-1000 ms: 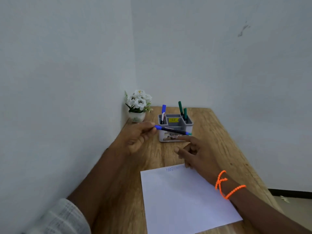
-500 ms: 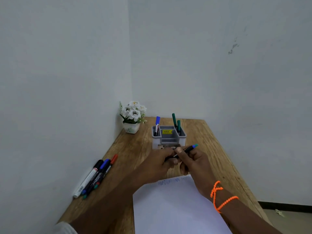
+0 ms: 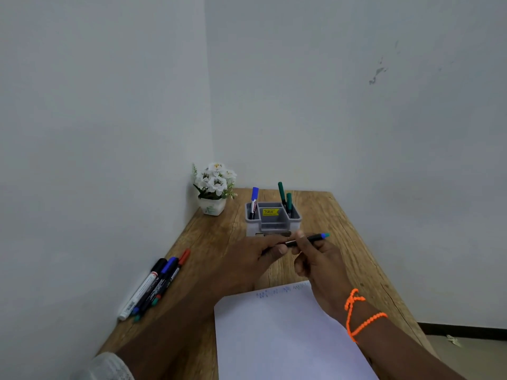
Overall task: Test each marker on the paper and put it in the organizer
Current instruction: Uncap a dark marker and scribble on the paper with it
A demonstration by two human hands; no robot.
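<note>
A thin dark marker (image 3: 312, 238) with a light blue end lies across both hands, just in front of the grey organizer (image 3: 273, 218). My right hand (image 3: 321, 259) grips its barrel and my left hand (image 3: 247, 259) pinches its near end, which the fingers hide. The organizer holds a blue-capped marker (image 3: 254, 200) on its left and two green markers (image 3: 284, 197) on its right. White paper (image 3: 285, 335) with faint blue scribbles along its top edge lies below my hands. Several more markers (image 3: 153, 286) lie in a row by the left wall.
A small white pot of white flowers (image 3: 214, 187) stands in the far left corner of the wooden table (image 3: 351, 242). Walls close the table in on the left and back. The table's right edge drops to the floor.
The camera tilted up and back, bringing the markers by the left wall into view. Both hands drew toward me from the organizer and came together on the marker.
</note>
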